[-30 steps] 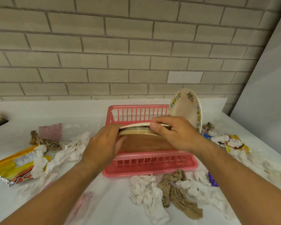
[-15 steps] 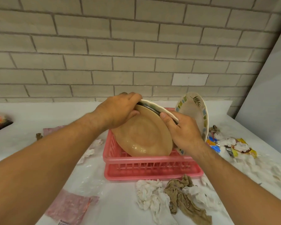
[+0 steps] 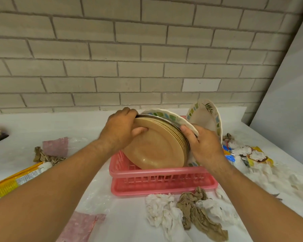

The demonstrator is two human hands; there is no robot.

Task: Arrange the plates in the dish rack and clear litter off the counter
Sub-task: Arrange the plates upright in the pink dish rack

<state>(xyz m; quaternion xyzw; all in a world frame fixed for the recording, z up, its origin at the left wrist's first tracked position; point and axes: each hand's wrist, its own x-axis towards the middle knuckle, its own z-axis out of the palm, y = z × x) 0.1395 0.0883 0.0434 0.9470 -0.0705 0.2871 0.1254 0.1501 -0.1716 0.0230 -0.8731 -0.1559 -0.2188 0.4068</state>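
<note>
A stack of tan plates (image 3: 157,147) stands tilted on edge in the pink dish rack (image 3: 157,175). My left hand (image 3: 119,131) grips the stack's upper left rim, thumb on the front plate. Behind the stack leans a white plate with a coloured tile border (image 3: 166,116); my right hand (image 3: 201,145) grips its right edge. Another white leaf-patterned plate (image 3: 206,117) stands upright at the rack's right end. Crumpled white and brown tissues (image 3: 185,212) lie on the white counter (image 3: 122,222) in front of the rack.
A yellow snack wrapper (image 3: 16,180), a brown paper wad (image 3: 45,156) and pink plastic bags (image 3: 55,145) lie at the left. More wrappers and tissues (image 3: 248,154) spread at the right. A brick wall stands behind; a white panel closes the right side.
The stack lay flat in the rack between both hands; both hands have tipped it up on edge, and it now leans further toward the right.
</note>
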